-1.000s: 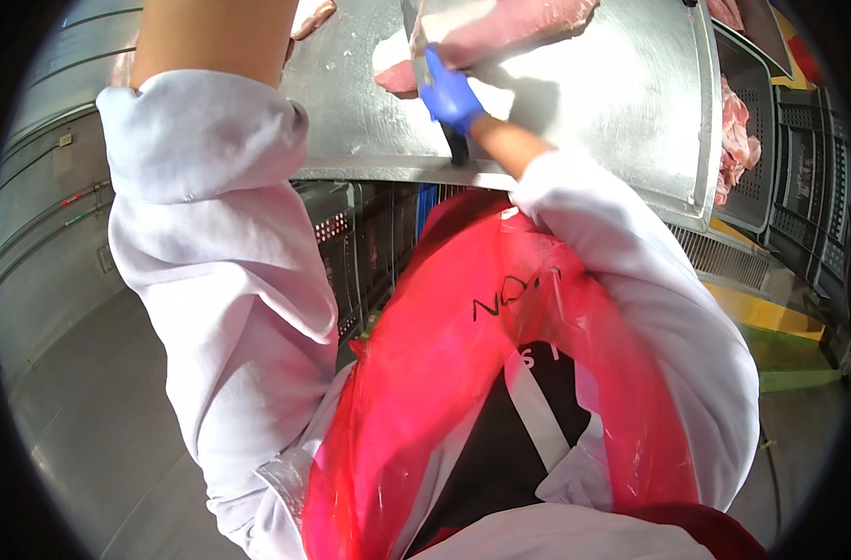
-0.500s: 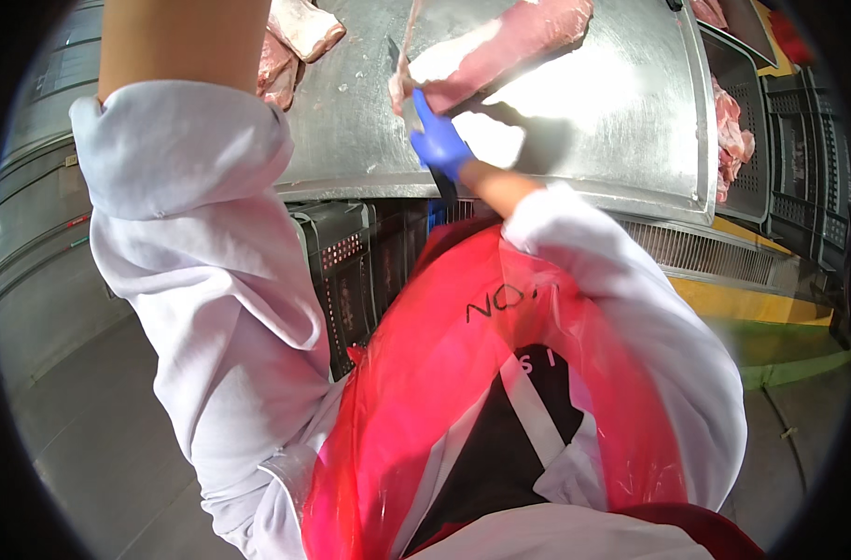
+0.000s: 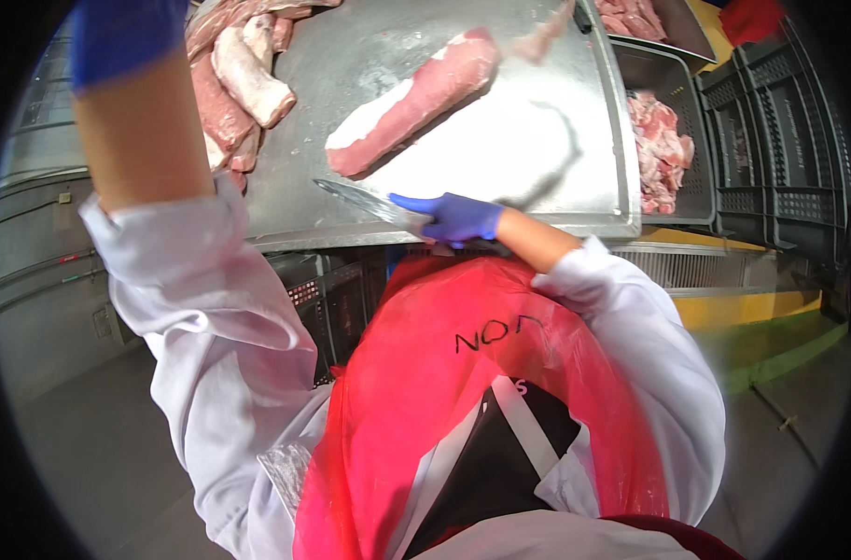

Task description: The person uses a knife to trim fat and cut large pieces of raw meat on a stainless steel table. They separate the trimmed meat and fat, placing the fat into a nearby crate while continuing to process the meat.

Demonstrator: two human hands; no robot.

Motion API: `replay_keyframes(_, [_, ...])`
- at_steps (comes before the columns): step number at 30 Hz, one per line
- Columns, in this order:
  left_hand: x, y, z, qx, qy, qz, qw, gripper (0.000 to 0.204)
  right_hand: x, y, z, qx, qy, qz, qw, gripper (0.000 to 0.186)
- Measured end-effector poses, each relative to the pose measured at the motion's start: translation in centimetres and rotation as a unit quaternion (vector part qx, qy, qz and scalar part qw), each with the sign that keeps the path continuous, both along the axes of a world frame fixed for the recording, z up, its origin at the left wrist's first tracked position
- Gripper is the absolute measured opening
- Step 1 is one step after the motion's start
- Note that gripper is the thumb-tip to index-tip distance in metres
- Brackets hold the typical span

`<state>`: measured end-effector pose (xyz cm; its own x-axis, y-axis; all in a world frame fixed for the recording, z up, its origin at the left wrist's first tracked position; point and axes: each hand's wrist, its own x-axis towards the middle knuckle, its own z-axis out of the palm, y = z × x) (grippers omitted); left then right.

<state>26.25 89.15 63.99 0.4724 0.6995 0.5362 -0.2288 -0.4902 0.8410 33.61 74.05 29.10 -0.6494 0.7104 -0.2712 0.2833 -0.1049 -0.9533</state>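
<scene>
My left hand (image 3: 127,37), in a blue glove, is raised at the upper left; its fingers lie beyond the picture's top edge. In my blue-gloved right hand (image 3: 458,219) is a knife (image 3: 365,200), held low over the near edge of the metal table (image 3: 299,182), blade pointing left. Just beyond the knife lies a long trimmed piece of pork loin (image 3: 416,103), pink with a pale fatty side, touched by neither hand. A blurred strip of meat trimming (image 3: 545,35) appears past the loin's far right end, apart from both hands.
Several meat pieces (image 3: 248,70) are heaped on the table's left side. Right of the table, a dark crate (image 3: 682,177) holds meat trimmings (image 3: 661,154), with a tray of meat (image 3: 631,19) behind it. Black perforated crates (image 3: 775,140) stand farther right.
The trimming strip has come away from the loin and is now at the far right. My left hand has come into view; the knife hand has moved down, away from the loin.
</scene>
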Motion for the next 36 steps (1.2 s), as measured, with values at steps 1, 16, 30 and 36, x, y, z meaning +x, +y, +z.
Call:
replay_keyframes(1, [0.2,0.8,-2.7,-0.046,-0.017,-0.016,0.999,0.021,3.2,-1.6,-0.9,-0.059,-0.001,-0.039,0.997,0.080])
replay_keyframes(16, [-4.5,-8.0,-45.5,0.162,0.605,0.137,0.767,0.038,19.2,-12.0,-4.1,0.035,-0.257,-0.234,0.937,0.072])
replay_keyframes(30, [-3.4,-12.2,-44.9,0.135,0.666,0.077,0.729,0.019,13.0,-3.9,-8.6,0.145,-0.284,-0.102,0.942,0.056])
replay_keyframes(36, [-3.3,-9.0,-43.1,0.043,0.578,0.110,0.808,0.020,9.4,0.5,-12.5,0.147,-0.334,-0.148,0.919,0.038])
